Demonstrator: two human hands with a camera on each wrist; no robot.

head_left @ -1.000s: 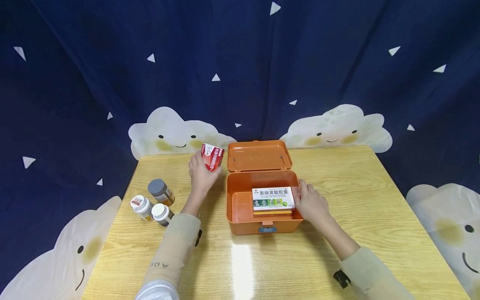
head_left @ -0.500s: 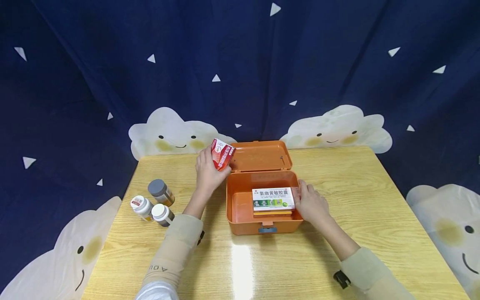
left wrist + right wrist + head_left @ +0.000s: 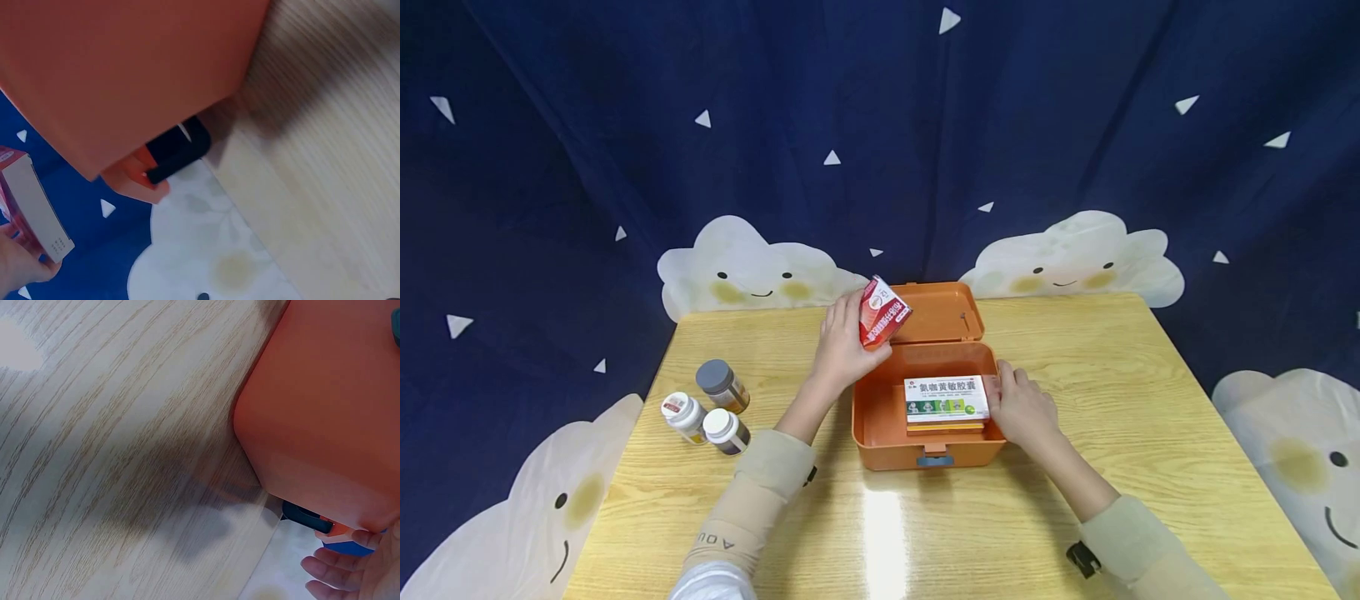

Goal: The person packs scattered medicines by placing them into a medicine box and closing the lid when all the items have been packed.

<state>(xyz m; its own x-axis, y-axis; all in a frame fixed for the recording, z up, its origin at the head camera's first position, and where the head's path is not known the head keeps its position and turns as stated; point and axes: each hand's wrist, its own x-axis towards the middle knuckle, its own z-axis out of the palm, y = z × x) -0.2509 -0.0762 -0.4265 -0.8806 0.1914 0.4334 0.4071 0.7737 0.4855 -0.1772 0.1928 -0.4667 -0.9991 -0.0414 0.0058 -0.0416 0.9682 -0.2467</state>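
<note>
My left hand grips a red and white medicine box, held tilted above the left back part of an orange storage case and in front of its raised lid. In the left wrist view the medicine box shows its pale side at the left edge. My right hand holds the case's right rim, thumb on the inner side and fingers outside. Inside the case, toward its right, a white and green medicine box lies on top of orange and yellow boxes.
Three bottles stand at the table's left: one with a grey lid, a white one and a dark one with a white cap. A dark blue curtain with cloud prints hangs behind the wooden table.
My left hand has carried the red and white medicine box rightward, from beside the case to over its left back part. The right hand and the case have stayed still.
</note>
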